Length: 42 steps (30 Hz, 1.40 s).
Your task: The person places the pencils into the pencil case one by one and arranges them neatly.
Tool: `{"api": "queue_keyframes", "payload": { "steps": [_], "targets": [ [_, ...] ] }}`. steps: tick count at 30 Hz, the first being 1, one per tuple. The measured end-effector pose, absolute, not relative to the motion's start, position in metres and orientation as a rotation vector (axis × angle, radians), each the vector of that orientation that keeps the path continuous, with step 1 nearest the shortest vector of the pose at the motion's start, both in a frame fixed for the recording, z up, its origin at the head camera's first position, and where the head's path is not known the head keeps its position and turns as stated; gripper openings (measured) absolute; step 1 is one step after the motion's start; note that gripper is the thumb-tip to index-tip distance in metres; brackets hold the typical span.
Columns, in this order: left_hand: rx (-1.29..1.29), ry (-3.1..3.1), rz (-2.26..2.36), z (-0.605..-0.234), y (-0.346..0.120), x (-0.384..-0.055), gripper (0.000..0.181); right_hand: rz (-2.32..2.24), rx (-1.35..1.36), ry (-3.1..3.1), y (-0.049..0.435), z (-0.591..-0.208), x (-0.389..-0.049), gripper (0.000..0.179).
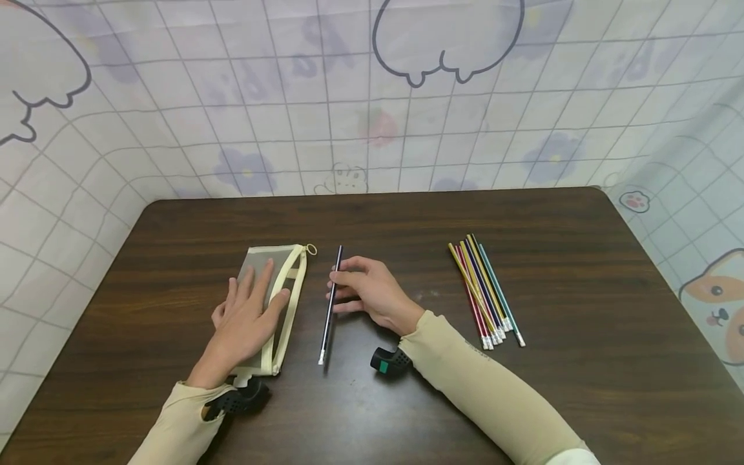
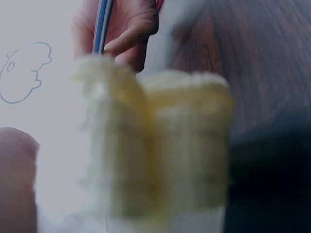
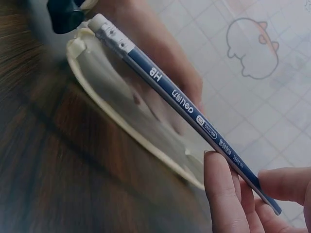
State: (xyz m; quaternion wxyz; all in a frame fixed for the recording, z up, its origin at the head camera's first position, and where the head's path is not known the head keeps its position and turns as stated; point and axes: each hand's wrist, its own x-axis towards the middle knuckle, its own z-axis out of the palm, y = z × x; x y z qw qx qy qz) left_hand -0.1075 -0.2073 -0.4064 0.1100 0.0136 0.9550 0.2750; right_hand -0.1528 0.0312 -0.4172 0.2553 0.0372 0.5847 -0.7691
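Observation:
A dark blue pencil (image 1: 329, 323) with a white eraser is pinched between the thumb and fingers of my right hand (image 1: 378, 294). White lettering, including "HB", shows on the pencil (image 3: 167, 94) in the right wrist view. My left hand (image 1: 247, 323) rests with spread fingers on a grey pencil pouch (image 1: 268, 254) with a pale yellow zipper edge. Its thumb lies by the zipper side. From the right wrist, the pouch's mouth looks parted along the pale rim (image 3: 131, 131). Blurred pale yellow zipper ends (image 2: 160, 145) fill much of the left wrist view.
Several pencils (image 1: 485, 294) in red, yellow, blue and teal lie in a bunch to the right, erasers toward me. The dark wooden table (image 1: 581, 258) meets a grid-patterned cloth (image 1: 349, 97) behind it. Black cameras sit on both wrists.

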Motion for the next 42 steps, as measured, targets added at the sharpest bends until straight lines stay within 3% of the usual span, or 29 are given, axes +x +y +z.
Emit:
{"api": "queue_keyframes", "payload": {
  "steps": [14, 24, 42],
  "targets": [
    [0.039, 2.809, 0.816, -0.409, -0.198, -0.108, 0.076, -2.134, 0.129, 1.539, 0.020, -0.421, -0.160, 0.019],
    [0.025, 2.800, 0.804, -0.407, -0.195, -0.107, 0.075, -2.182, 0.156, 1.529, -0.002, -0.424, -0.163, 0.033],
    [0.026, 2.802, 0.784, -0.408, -0.197, -0.103, 0.075, -2.176, 0.080, 1.553, -0.017, -0.432, -0.160, 0.020]
  ]
}}
